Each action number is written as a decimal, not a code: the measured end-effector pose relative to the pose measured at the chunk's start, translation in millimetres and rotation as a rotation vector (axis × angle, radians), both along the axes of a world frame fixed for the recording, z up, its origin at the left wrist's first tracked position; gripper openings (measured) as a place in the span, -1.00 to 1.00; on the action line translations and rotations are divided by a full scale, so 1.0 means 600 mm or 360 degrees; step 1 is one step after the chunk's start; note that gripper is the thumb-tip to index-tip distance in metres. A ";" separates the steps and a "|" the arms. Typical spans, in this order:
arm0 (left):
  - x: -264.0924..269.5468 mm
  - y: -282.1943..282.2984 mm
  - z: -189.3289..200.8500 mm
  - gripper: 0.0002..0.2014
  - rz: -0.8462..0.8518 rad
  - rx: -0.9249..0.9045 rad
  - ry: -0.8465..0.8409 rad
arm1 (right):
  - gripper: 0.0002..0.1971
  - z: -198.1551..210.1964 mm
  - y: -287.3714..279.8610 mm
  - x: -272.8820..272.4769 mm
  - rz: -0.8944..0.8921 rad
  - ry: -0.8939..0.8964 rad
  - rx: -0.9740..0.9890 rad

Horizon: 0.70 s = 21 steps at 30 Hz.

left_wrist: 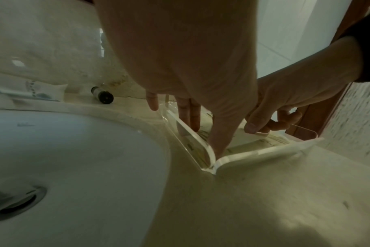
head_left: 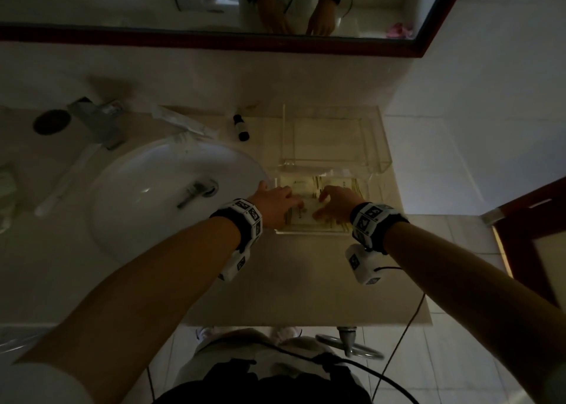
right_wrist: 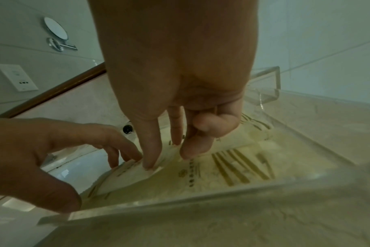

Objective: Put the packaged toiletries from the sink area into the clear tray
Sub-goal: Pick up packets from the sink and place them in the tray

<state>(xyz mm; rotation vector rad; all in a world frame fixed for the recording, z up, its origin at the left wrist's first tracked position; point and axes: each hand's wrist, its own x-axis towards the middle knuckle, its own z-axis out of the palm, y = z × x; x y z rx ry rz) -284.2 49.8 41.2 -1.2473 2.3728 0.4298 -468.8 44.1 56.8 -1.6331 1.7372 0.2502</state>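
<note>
The clear tray [head_left: 309, 230] [left_wrist: 254, 153] [right_wrist: 180, 200] lies on the counter right of the sink and holds flat cream packets [head_left: 301, 186] with olive stripes [right_wrist: 232, 170]. Both hands are inside it. My left hand [head_left: 284, 201] [left_wrist: 201, 128] reaches down with straight fingers onto the packets, one finger staying outside the tray's left wall. My right hand [head_left: 324, 204] [right_wrist: 167, 158] pinches the edge of a white packet [right_wrist: 137, 175] [left_wrist: 243, 142] between thumb and fingers. On the counter behind lie a long wrapped packet [head_left: 180, 120] and a small black-capped bottle [head_left: 241, 127] [left_wrist: 102, 96].
A white basin [head_left: 171, 195] and a faucet [head_left: 98, 119] lie left of the tray. Right behind the tray stands a taller clear acrylic box [head_left: 330, 140]. The mirror [head_left: 214, 5] hangs above. The counter ends at the right, beside a dark wooden frame [head_left: 526, 220].
</note>
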 end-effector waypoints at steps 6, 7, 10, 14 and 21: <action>0.019 -0.003 -0.001 -0.44 -0.0007 -0.0025 0.0057 | -0.41 -0.002 0.000 0.017 0.0073 0.0012 0.0047; 0.020 -0.003 -0.002 -0.46 0.0004 -0.0031 0.0091 | -0.42 -0.003 0.001 0.019 0.0098 0.0044 0.0038; 0.012 0.000 -0.002 -0.46 -0.0002 -0.0092 0.0152 | -0.42 -0.006 0.007 0.020 0.0135 0.0134 0.0005; 0.010 0.002 -0.002 -0.46 0.0005 -0.0162 0.0176 | -0.41 -0.008 0.011 0.019 0.0067 0.0107 -0.0070; 0.062 -0.016 0.015 -0.45 0.0268 -0.0272 0.0457 | -0.38 0.016 -0.005 0.060 -0.0060 -0.0133 -0.0312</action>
